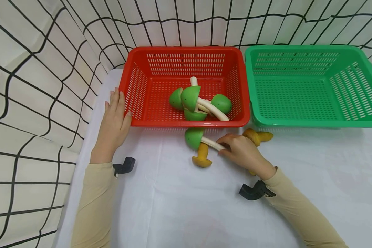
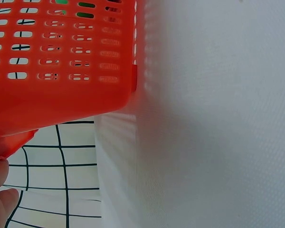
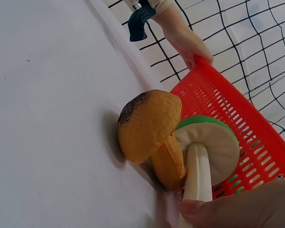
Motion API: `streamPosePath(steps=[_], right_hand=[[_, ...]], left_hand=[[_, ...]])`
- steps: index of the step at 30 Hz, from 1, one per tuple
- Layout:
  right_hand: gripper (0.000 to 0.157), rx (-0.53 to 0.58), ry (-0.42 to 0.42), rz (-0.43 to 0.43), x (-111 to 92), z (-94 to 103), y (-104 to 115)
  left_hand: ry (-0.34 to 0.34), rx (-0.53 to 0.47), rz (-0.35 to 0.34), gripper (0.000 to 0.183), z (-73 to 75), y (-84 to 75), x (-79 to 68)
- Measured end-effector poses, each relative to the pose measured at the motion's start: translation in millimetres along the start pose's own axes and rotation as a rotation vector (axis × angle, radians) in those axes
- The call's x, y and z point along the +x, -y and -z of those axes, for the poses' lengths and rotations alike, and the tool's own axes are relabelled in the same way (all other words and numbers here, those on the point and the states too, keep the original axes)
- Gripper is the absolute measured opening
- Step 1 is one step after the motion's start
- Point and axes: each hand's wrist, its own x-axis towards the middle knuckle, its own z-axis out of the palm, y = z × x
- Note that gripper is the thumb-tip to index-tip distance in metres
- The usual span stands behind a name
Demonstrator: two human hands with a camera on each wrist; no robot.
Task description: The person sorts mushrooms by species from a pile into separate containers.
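Note:
My right hand [image 1: 245,151] pinches the white stem of a toy mushroom with a green cap [image 1: 193,138], just in front of the red basket [image 1: 133,122]. Against that mushroom lies a yellow-brown toy mushroom [image 3: 149,126], its cap darkened on one side in the right wrist view. Another yellow-brown mushroom [image 1: 265,136] lies beyond the right hand, and a bit of something yellow shows under the wrist. My left hand [image 1: 113,127] rests on the basket's left rim, fingers straight, thumb by the front corner. Several green-capped mushrooms [image 1: 190,98] lie inside the red basket.
A green basket [image 1: 297,123] stands right of the red one, their rims side by side. White cloth [image 1: 173,206] covers the table. Behind and to the left hangs a white curtain with a black grid pattern [image 1: 28,103].

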Motion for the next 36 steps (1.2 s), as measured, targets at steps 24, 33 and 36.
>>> streamPosePath(steps=[24,33,36], right_hand=[[0.018,0.102,-0.131,0.081,-4.9,4.6,4.4],[0.02,0.13,-0.153,0.098,-5.3,6.1,5.8],[0.021,0.152,-0.15,0.103,-5.7,6.1,6.0]], left_hand=[[-0.004,0.0,0.006,0.058,-0.1,-0.6,-0.9],[0.003,0.0,0.011,0.059,1.1,-2.0,-0.8],[0.005,0.002,0.013,0.059,1.6,-2.4,-1.2]])
